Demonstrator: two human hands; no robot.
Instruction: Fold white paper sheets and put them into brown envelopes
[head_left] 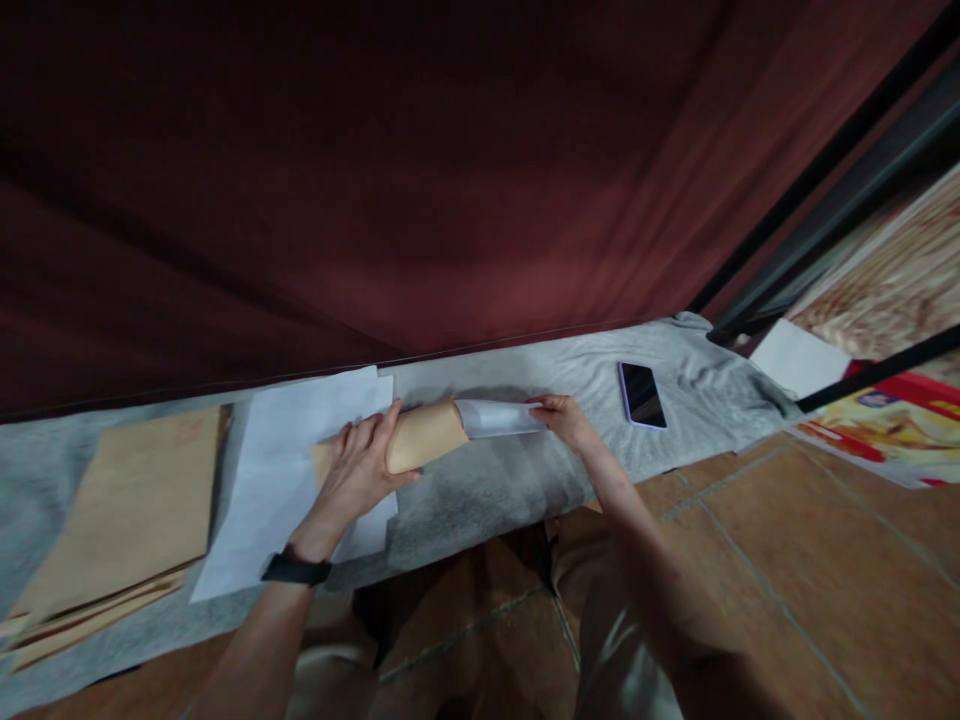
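A small brown paper envelope (429, 436) lies in the middle of the grey cloth, its mouth facing right. My left hand (363, 462), with a dark band on the wrist, is over the envelope's left part and grips it, thumb along the near edge. Out of the mouth sticks a folded white paper (501, 418), its left end hidden inside the envelope. The fingers of my right hand (562, 416) pinch the paper's right end. Partly under my left hand and the envelope are several white sheets (277, 470).
At the left rests a stack of larger brown envelopes (142, 500). A phone (643, 395) lies right of my right hand. The grey cloth (480, 510) covers a narrow bench before a dark red curtain (450, 200). Black metal bars (825, 170) and a colourful box (892, 425) stand at the right.
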